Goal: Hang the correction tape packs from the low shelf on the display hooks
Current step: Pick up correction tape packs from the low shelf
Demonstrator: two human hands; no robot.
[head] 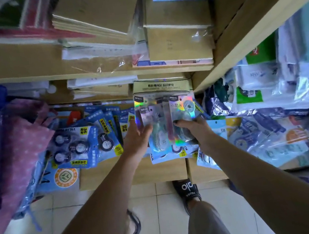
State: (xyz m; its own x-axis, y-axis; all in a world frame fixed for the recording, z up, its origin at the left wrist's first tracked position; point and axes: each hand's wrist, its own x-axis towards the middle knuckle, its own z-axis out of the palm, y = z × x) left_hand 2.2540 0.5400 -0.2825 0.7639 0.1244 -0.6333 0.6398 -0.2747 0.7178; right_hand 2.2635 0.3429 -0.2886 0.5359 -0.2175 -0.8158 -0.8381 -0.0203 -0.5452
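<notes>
Both my hands hold a small stack of holographic correction tape packs [165, 119] over the low shelf [158, 169]. My left hand [137, 136] grips the left side of the stack, its fingers behind the packs. My right hand [193, 125] grips the right side, thumb on the front pack. More blue correction tape packs [84, 142] lie spread on the low shelf to the left, and others [265, 137] to the right. No display hooks are in view.
Wooden shelves [80, 72] above carry stacked brown notebooks [177, 41] and wrapped paper. Pink and blue fabric pouches [19, 157] hang at the left. Plastic-wrapped goods [287, 82] fill the right shelves. My sandalled foot [188, 192] stands on the tiled floor [161, 213].
</notes>
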